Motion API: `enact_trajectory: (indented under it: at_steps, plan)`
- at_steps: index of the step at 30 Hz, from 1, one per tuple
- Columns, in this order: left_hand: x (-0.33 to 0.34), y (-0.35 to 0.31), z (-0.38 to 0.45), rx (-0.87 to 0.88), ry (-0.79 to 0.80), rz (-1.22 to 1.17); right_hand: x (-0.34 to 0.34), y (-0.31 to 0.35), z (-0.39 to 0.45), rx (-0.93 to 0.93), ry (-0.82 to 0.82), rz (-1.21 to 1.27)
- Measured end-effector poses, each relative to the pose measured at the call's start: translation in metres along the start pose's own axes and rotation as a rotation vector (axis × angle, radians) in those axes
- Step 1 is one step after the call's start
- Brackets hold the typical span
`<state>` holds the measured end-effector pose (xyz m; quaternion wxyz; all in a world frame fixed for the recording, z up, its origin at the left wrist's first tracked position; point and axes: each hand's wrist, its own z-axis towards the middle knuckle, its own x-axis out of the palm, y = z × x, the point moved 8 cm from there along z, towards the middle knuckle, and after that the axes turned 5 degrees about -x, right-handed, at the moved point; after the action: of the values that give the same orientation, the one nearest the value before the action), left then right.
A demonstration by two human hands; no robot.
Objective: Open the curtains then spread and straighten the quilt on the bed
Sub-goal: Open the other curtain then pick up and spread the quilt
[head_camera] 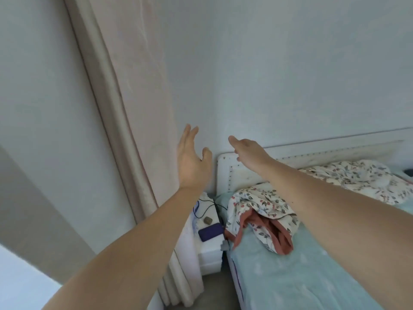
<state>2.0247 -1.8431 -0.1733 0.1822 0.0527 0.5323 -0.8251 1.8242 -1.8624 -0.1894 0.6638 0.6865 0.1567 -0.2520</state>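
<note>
Both the left hand (pixel 192 157) and right hand (pixel 250 149) reach out with fingers straight and apart, holding nothing, near one curtain (pixel 125 104) and one crumpled quilt (pixel 263 211).

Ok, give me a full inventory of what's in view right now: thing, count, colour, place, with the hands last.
curtain: one, beige, hanging bunched on the left, reaching the floor
wall: one, pale grey-white, behind the bed
headboard: one, white, studded edge, at the head of the bed
quilt: one, white floral with terracotta lining, crumpled at the head of the bed
bed sheet: one, pale green, covering the mattress
nightstand: one, white, between curtain and bed
purple flat case: one, on the nightstand
black cable: one, on the nightstand
small brown object: one, on the nightstand, identity unclear
left hand: open, raised beside the curtain
right hand: open, raised before the wall
</note>
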Motion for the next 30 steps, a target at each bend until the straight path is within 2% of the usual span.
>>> enact_trajectory:
  at_steps: [6,12,17,22,24,27,30]
  plan:
    - [0.132,0.027,-0.082,-0.231,0.328,0.072,-0.066,-0.132,-0.060,0.211,-0.047,-0.004]
    - [0.241,0.055,-0.152,-0.427,0.517,0.131,-0.103,-0.262,-0.103,0.379,0.026,-0.055]
    - [0.296,0.072,-0.197,-0.540,0.594,0.144,-0.111,-0.333,-0.128,0.436,0.035,-0.023]
    - [0.313,0.113,-0.205,-0.600,0.634,0.222,-0.092,-0.381,-0.127,0.519,0.060,0.035]
    - [0.319,0.141,-0.200,-0.633,0.623,0.259,-0.082,-0.395,-0.121,0.555,0.038,0.075]
    - [0.332,0.187,-0.191,-0.691,0.654,0.333,-0.061,-0.413,-0.103,0.573,0.093,0.051]
    - [0.341,0.228,-0.176,-0.789,0.585,0.288,-0.039,-0.433,-0.077,0.620,0.086,0.037]
